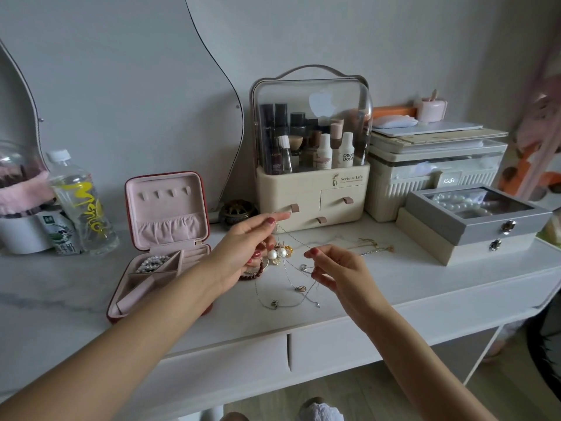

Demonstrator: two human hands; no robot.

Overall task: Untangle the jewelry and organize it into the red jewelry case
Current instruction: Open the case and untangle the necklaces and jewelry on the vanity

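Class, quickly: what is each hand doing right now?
Left hand: pinching a thin chain, lifted.
Right hand: pinching the same chain.

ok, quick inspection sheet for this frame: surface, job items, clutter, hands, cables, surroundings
Surface: white desk, marble-look top.
Job's things: red case open, pearls in a tray compartment; thin chains tangled, partly lifted; pearl earrings and gold chain on the desk.
Clutter: bottle, cosmetics organizer, grey box on a beige box, white bin.
Grip: left hand and right hand each pinch a chain, raised off the desk.
Cables: nothing seen.
Surroundings: mirror, grey wall, wood floor.
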